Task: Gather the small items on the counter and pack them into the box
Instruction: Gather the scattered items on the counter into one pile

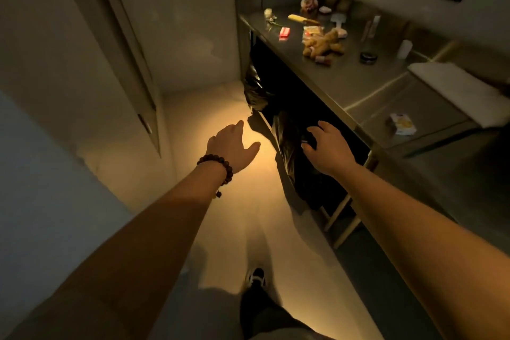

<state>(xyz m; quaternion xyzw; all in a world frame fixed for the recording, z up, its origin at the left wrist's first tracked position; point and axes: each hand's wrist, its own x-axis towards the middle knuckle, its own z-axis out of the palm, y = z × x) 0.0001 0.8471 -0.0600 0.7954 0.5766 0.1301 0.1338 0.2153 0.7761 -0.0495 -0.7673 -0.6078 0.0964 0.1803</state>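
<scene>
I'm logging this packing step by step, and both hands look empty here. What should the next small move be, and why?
Probably step forward and reach the right hand up to the counter, perhaps for the red packet near its front edge. Both it and the left hand hang open below counter height, holding nothing, and the small items lie farther ahead. No box is in view.

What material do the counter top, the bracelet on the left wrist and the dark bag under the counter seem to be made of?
Counter top: probably brushed stainless steel, grey with a dull sheen and a thin folded front edge.
Bracelet: round dark brown beads, likely wood, matte; the dim light leaves it open.
Dark bag: thin black plastic film, glossy and crumpled.
</scene>
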